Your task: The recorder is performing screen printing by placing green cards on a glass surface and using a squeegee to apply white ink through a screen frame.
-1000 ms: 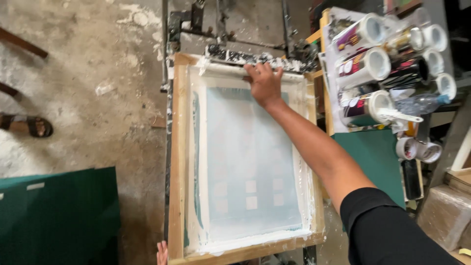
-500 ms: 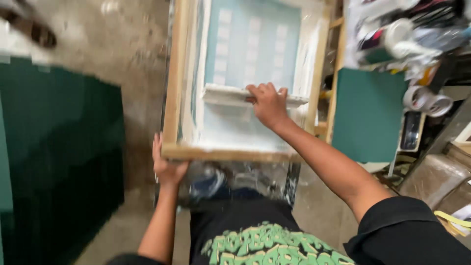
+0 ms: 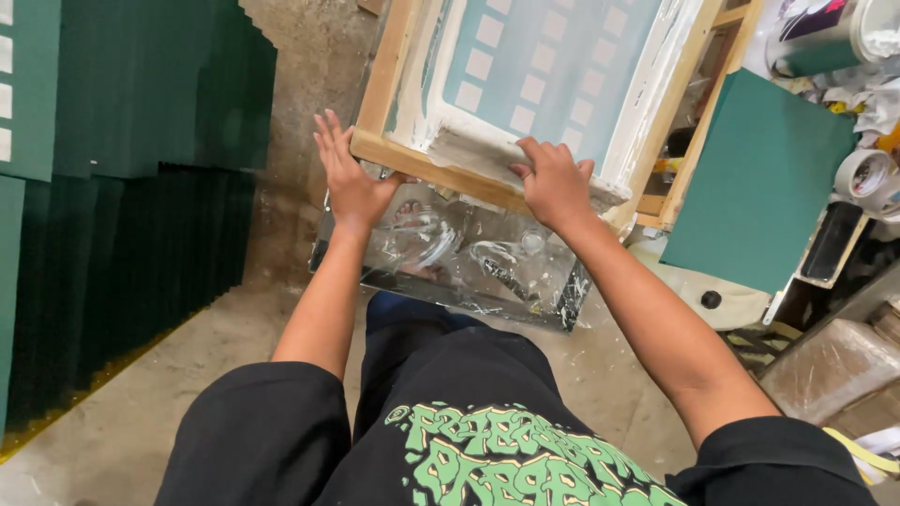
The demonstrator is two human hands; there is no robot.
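Head view: squeegee (image 3: 525,161) lies crosswise along the wooden screen frame (image 3: 412,159)'s near rail.

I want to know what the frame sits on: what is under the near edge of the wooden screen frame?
Under the wooden screen frame shows a clear, paint-smeared plate. The left hand grips the frame's edge; the right hand holds the squeegee. What lies beneath the mesh is covered.

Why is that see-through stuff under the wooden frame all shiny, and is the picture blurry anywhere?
In the head view, light glares in white streaks off the clear plastic sheet below the wooden frame. Both the left hand and right hand look sharp. The edges bend a little, like the tilted stack of green sheets.
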